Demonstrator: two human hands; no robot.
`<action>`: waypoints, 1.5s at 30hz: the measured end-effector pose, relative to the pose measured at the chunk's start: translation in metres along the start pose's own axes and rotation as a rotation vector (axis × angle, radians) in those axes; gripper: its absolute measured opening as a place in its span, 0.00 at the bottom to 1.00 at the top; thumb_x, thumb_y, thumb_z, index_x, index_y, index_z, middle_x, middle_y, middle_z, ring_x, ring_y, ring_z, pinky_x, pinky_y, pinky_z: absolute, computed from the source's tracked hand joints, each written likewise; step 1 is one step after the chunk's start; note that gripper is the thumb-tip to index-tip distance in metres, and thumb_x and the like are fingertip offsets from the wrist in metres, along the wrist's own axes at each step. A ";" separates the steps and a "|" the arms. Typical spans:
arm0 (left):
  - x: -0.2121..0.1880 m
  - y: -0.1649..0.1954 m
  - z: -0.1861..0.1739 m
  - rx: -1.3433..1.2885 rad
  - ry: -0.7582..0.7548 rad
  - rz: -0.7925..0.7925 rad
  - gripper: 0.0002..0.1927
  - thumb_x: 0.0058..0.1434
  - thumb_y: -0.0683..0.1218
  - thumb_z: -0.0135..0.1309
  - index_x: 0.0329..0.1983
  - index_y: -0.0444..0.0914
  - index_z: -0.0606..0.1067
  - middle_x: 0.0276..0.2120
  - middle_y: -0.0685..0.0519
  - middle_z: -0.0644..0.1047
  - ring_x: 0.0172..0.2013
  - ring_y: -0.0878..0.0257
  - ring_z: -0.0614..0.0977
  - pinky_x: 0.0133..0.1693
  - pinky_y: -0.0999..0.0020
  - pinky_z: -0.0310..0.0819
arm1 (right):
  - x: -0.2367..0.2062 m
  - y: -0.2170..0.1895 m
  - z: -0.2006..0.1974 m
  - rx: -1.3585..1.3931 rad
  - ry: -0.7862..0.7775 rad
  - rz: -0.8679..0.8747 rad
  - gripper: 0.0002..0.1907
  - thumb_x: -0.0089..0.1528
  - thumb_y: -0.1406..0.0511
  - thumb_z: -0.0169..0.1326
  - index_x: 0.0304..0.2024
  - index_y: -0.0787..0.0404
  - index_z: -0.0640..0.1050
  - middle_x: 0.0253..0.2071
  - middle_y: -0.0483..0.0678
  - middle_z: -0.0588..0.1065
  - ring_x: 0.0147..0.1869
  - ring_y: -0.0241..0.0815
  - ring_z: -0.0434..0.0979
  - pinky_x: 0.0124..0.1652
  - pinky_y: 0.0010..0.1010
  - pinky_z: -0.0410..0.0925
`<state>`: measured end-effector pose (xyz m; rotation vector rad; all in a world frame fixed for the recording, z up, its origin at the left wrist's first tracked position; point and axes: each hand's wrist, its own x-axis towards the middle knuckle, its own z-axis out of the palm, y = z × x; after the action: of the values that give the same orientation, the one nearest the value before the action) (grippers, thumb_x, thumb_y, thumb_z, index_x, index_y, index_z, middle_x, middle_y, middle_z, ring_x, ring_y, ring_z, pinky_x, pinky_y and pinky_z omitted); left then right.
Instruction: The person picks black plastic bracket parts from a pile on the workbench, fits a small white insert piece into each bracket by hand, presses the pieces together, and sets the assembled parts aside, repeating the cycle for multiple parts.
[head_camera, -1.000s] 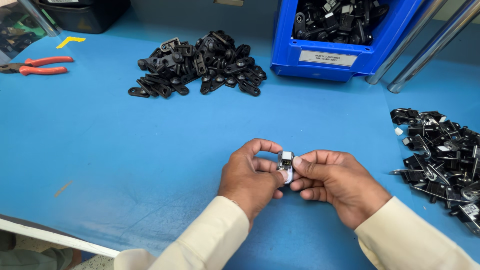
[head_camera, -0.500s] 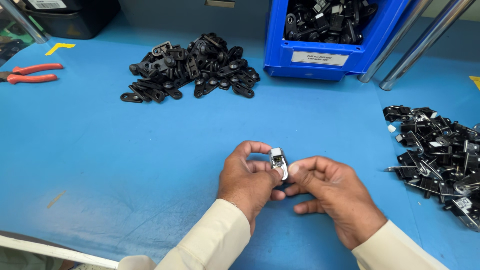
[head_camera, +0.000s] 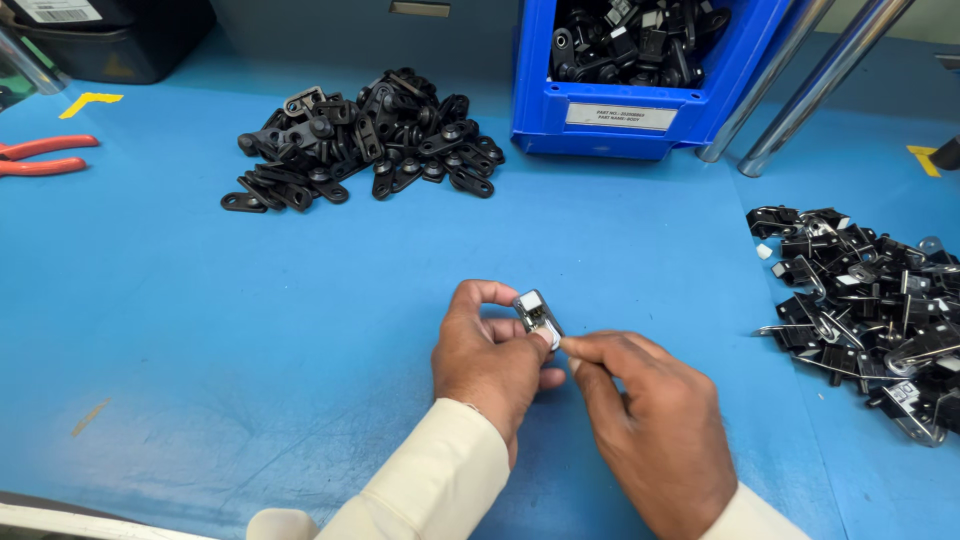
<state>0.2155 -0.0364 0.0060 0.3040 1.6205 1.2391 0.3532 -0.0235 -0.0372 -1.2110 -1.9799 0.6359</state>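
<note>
Right hand (head_camera: 655, 425) shifted lower; left hand (head_camera: 492, 355) still grips metal part (head_camera: 536, 312).

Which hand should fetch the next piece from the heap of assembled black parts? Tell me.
Right, probably. The right hand lies nearer that heap and only pinches the small black-and-silver part, while the left hand grips it.

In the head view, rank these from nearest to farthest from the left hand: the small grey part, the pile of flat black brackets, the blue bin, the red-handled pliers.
1. Small grey part: pinched in the left hand, at its fingertips.
2. Pile of flat black brackets: up and to the left on the table.
3. Blue bin: at the back, slightly right.
4. Red-handled pliers: at the far left edge.
</note>
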 end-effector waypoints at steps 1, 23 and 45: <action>0.003 0.000 0.000 -0.035 -0.023 -0.011 0.17 0.60 0.35 0.57 0.50 0.41 0.69 0.35 0.50 0.78 0.30 0.65 0.81 0.31 0.70 0.81 | 0.000 0.001 -0.001 0.153 -0.070 0.217 0.11 0.63 0.67 0.57 0.47 0.59 0.84 0.37 0.48 0.83 0.38 0.36 0.86 0.34 0.27 0.78; 0.000 -0.006 0.002 -0.182 -0.171 -0.162 0.25 0.57 0.36 0.58 0.56 0.35 0.63 0.42 0.46 0.79 0.40 0.59 0.86 0.44 0.68 0.85 | 0.026 0.011 -0.012 0.703 -0.186 0.799 0.10 0.62 0.66 0.57 0.39 0.67 0.83 0.35 0.50 0.82 0.36 0.39 0.80 0.34 0.30 0.73; -0.006 0.009 0.000 0.324 -0.197 0.151 0.11 0.60 0.47 0.62 0.42 0.37 0.83 0.32 0.51 0.85 0.31 0.66 0.84 0.39 0.72 0.82 | 0.034 0.016 -0.015 0.744 -0.082 0.858 0.10 0.62 0.67 0.54 0.40 0.69 0.80 0.37 0.54 0.82 0.40 0.43 0.83 0.40 0.32 0.75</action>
<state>0.2151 -0.0366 0.0166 0.7401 1.6449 1.0172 0.3631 0.0152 -0.0288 -1.4882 -0.9977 1.6737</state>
